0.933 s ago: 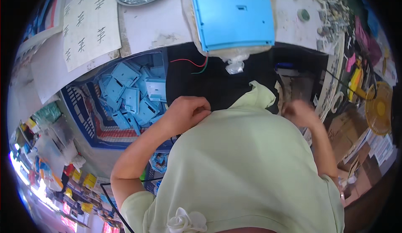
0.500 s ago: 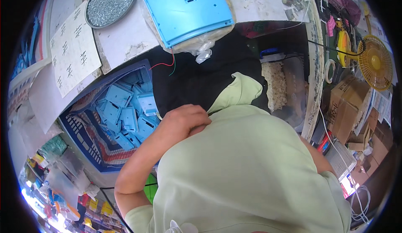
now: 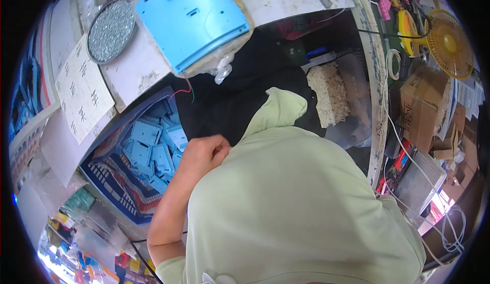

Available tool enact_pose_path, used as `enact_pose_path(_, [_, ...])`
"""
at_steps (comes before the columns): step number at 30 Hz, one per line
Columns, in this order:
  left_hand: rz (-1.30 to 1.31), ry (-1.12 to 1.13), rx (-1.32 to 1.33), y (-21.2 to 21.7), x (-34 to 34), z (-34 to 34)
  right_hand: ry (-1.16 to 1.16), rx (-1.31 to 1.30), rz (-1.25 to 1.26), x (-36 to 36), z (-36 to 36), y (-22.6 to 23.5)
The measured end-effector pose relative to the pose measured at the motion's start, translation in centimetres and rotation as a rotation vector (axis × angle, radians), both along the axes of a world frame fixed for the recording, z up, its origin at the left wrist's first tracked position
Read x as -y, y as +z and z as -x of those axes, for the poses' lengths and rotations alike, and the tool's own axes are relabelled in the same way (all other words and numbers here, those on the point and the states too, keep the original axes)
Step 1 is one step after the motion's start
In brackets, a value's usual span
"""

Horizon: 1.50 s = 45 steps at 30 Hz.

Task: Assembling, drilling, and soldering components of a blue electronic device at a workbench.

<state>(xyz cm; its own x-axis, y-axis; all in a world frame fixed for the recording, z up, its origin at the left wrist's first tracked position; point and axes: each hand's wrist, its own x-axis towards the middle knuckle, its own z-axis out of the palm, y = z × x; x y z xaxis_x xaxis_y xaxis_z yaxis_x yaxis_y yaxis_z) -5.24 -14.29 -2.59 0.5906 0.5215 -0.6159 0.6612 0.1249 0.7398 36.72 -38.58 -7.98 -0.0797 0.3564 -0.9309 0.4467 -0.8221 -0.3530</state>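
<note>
Your right hand has dropped from sight, so only your left hand (image 3: 204, 154) shows, fingers curled shut against your green shirt (image 3: 296, 202), blue parts bin (image 3: 109, 174) just left.

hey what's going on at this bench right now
A person in a pale green shirt bends over a cluttered workbench. The left hand is curled at the shirt's edge, over a black cloth; whether it grips anything cannot be told. The right hand is hidden behind the shirt. Left of the hand, a striped woven bag holds flat light blue plastic parts. On the bench top lies a large light blue plastic housing, with red wires trailing below it, beside a round tray of small metal pieces.
</note>
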Motion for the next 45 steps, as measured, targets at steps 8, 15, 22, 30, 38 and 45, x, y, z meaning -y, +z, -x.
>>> enact_pose_path(8, [0.113, -0.008, 0.101, 0.0, 0.4, 0.5, -0.277, 0.014, -0.036, 0.8, 0.0, -0.6])
enact_pose_path(15, [-0.024, 0.074, 0.100, -0.5, 1.9, 0.1, -0.465, -0.041, -0.131, -5.4, -0.3, 0.2])
enact_pose_path(22, [0.161, 0.367, 0.089, -1.8, 4.2, 0.4, 0.114, -0.068, -0.426, -16.1, 4.2, 6.1])
enact_pose_path(30, [0.392, 0.647, 0.186, -2.4, 3.1, 1.4, 0.435, -0.044, -0.828, -23.9, 10.9, 4.1])
enact_pose_path(38, [0.437, 0.845, 0.529, -4.4, 1.5, 0.4, 0.663, -0.118, -0.648, -27.5, 15.5, 4.4])
enact_pose_path(45, [-0.593, 0.570, 0.241, -2.1, 1.6, -3.8, 0.233, -0.434, -0.484, -26.2, 14.8, 3.0])
